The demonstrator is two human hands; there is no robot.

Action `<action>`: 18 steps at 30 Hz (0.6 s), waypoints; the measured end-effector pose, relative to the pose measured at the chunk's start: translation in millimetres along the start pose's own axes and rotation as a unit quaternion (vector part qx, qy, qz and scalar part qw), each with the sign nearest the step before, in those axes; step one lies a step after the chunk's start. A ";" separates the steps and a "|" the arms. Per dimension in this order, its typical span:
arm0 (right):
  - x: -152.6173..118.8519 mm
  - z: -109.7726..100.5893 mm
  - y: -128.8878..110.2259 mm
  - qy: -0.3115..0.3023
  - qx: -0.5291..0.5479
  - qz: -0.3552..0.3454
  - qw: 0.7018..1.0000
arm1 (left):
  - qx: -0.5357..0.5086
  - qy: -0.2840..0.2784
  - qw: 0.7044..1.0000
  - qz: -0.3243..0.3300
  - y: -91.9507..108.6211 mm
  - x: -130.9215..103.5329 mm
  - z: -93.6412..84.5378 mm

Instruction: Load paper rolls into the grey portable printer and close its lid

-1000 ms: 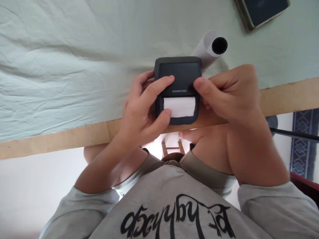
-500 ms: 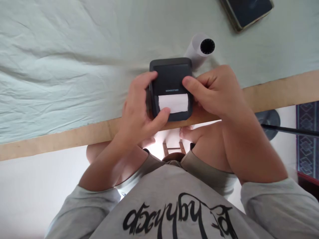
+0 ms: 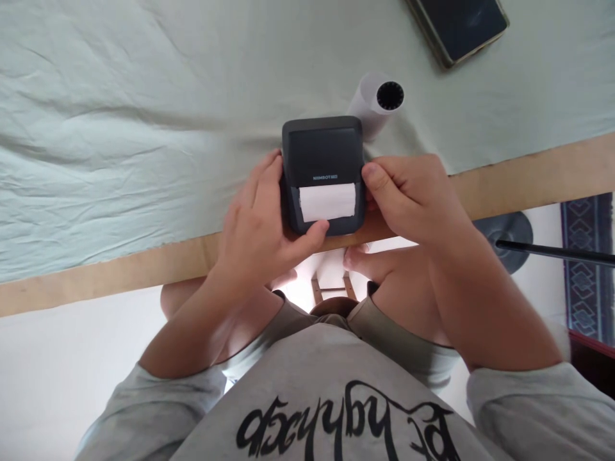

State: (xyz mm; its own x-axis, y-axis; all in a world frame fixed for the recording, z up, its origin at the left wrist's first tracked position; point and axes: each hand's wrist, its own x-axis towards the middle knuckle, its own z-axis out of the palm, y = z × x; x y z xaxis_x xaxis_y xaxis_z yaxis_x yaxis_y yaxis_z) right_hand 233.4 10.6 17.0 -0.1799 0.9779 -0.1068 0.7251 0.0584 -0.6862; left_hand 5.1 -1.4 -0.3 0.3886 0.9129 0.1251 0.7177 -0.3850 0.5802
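A dark label printer [image 3: 324,150] marked NIIMBOT is held at the table's near edge. White paper [image 3: 327,202] shows in the opening on its lower half. My left hand [image 3: 262,221] wraps its left side, the thumb resting at the bottom front edge and the fingers along the side. My right hand [image 3: 408,192] grips the right side, thumb at the edge and the other fingers curled, partly hidden. Just behind the printer stands a white paper roll [image 3: 368,105] with a black core, its base hidden.
A smartphone [image 3: 459,29] in a case lies at the far right on the pale green cloth [image 3: 168,128]. The wooden table edge [image 3: 182,259] runs across in front of my legs. A round dark base with a pole [image 3: 507,240] stands on the floor at right, near a patterned rug [image 3: 589,269].
My left fingers have moved from the printer's top face down to its side. The right thumb has slid off the face to the right edge. The view has shifted slightly.
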 end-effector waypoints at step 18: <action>10.1 13.1 -4.7 0.088 -0.024 -0.024 0.996 | 0.083 -0.008 0.997 -0.006 -4.4 -8.5 3.8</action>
State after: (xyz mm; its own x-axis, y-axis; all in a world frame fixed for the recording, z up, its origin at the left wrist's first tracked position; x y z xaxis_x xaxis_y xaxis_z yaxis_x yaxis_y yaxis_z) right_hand 219.5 17.6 9.7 -0.0997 0.9935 0.0556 0.7506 0.1118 -0.6512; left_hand 0.8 -8.0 -7.0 0.3870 0.9161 0.1047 0.8078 -0.3916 0.4406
